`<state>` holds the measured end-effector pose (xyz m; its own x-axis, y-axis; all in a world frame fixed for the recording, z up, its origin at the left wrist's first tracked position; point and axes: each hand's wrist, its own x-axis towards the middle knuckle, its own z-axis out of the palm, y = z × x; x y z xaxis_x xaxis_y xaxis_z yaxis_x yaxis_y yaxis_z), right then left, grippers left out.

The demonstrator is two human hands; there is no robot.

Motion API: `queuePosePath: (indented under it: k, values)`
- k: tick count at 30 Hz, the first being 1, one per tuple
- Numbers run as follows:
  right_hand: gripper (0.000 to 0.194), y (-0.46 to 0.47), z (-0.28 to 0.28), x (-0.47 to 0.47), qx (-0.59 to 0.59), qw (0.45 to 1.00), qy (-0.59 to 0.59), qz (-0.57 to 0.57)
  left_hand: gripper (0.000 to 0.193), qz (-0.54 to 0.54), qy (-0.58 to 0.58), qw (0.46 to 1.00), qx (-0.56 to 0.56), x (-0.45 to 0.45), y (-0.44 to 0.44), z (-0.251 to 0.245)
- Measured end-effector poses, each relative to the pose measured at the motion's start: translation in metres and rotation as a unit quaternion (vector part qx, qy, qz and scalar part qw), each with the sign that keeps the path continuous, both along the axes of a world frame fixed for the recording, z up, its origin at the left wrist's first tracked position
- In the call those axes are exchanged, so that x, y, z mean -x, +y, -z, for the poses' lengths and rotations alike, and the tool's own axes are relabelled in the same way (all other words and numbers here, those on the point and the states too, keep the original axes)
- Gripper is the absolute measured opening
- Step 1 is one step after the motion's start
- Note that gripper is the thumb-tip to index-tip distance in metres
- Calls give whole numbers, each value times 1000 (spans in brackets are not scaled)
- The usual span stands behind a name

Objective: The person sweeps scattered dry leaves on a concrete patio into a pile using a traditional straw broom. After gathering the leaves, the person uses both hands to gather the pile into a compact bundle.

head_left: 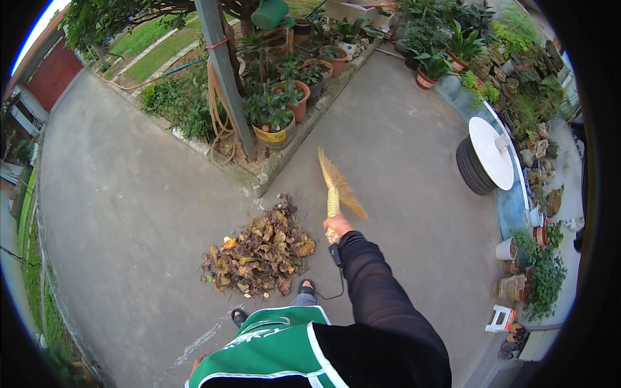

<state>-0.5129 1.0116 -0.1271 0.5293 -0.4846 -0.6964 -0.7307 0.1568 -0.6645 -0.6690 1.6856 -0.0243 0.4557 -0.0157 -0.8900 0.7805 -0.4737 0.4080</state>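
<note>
My right hand (338, 224) grips the yellow-wrapped handle of a short straw broom (345, 188), held out before me over the concrete with its bristles pointing up and to the right in the picture. A heap of dry brown and yellow leaves (262, 247) lies on the ground to the left of the broom, close to my sandalled feet. Only a sliver of my left hand (198, 361) shows beside the green apron; its fingers are hidden. A small black device with a cable hangs near my right wrist.
A raised concrete-edged bed (291, 155) with potted plants and a metal post (228, 82) juts in ahead. To the right stand a tyre table with a white round top (490, 153), a curved blue-walled basin (512, 208), flowerpots (506, 249) and a small white-and-orange stool (500, 318).
</note>
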Motion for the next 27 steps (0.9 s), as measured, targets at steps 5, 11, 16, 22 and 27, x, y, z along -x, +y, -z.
queuePosePath:
  k: [5, 11, 16, 22, 27]
  values:
    - [66, 56, 38, 8, -33, 995, 1, -92, 45, 12, -2, 999, -30, 7, -45, -11]
    - [76, 53, -64, 73, -189, 952, 51, -236, 46, 73, -69, 995, -27, -22, -69, 1]
    - [76, 32, -141, 101, -219, 934, 44, -280, 49, 41, -37, 998, -11, -42, -105, -33]
    - [87, 41, -206, 154, -191, 940, 20, -280, 53, -63, 2, 996, 67, -38, -99, -33]
    - [85, 86, -238, 182, -124, 955, 40, -267, 54, -17, -28, 998, 44, -39, -57, 11]
